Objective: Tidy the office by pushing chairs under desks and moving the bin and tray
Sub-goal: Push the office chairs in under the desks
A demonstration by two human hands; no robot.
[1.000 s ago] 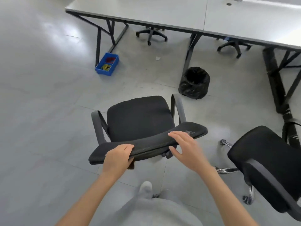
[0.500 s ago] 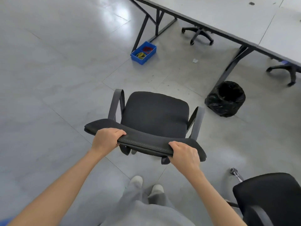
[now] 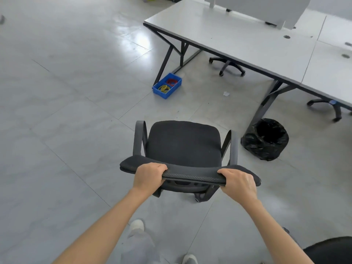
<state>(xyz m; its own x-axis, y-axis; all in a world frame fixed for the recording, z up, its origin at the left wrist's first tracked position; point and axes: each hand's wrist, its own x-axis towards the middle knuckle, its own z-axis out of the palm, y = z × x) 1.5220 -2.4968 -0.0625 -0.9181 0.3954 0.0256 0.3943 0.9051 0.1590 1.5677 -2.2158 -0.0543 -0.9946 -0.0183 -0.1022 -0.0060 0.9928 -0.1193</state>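
Note:
A black office chair stands on the floor in front of me, its seat facing the white desk. My left hand grips the top of its backrest on the left. My right hand grips the same backrest on the right. A blue tray with red and yellow bands lies on the floor by the desk's left leg. A black-lined bin stands by the desk's middle leg, right of the chair.
Two chair bases show under the desk from the far side. A second black chair peeks in at the bottom right. A scrap of paper lies on the grey tiled floor. A divider panel stands on the desk.
My right hand has closed on the backrest. The chair has turned to face the desk, and my view has swung left, so the second chair slid toward the bottom right corner.

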